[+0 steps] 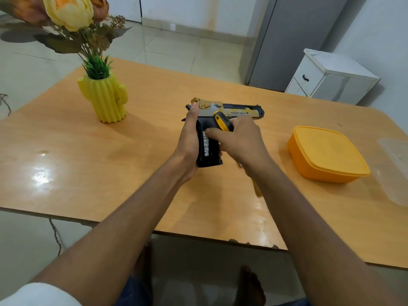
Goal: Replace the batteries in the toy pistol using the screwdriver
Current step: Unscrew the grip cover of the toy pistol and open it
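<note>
A black and gold toy pistol (pixel 237 111) lies on its side in the middle of the wooden table (pixel 92 138), barrel to the right and grip toward me. My left hand (pixel 189 140) grips the left side of the black grip. My right hand (pixel 240 144) holds a yellow and black screwdriver (pixel 223 122) in its curled fingers, handle end sticking up over the pistol. My right forefinger touches a white battery label (pixel 205 144) in the grip. The screwdriver's tip is hidden under my hand.
A yellow cactus-shaped vase (pixel 108 100) with flowers stands at the back left. An orange lidded box (pixel 326 153) sits at the right, with a clear plastic container (pixel 395 171) beyond it at the table's right edge. A white cabinet (pixel 331 78) stands behind the table.
</note>
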